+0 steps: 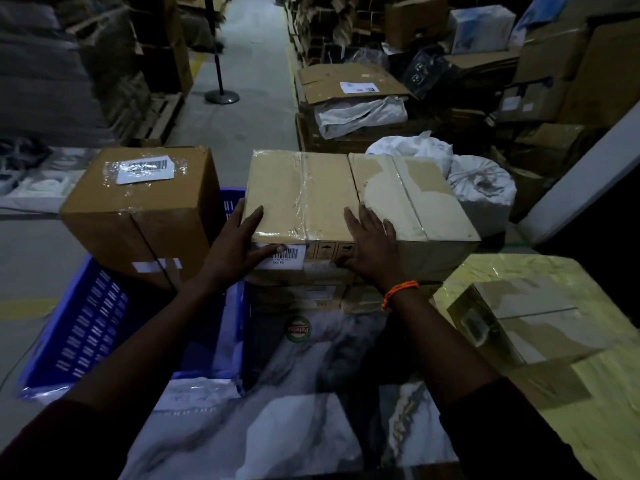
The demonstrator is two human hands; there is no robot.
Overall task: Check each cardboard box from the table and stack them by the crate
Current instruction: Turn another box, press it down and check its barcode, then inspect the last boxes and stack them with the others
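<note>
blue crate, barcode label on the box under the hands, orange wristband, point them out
blue crate (83, 327): head view, left slatted wall
barcode label (289, 255): head view, printed bars
orange wristband (398, 292): head view, band across the wrist

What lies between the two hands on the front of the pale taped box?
In the head view, a white barcode label and printed handling symbols lie between the left hand and right hand.

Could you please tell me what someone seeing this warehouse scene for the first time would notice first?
The eye goes first to the pale taped cardboard box at centre, with the left hand and right hand pressed flat on its near edge beside a barcode label. Left of it, a darker brown box sits in the bright blue crate, and a smaller box rests on the table at right.
</note>
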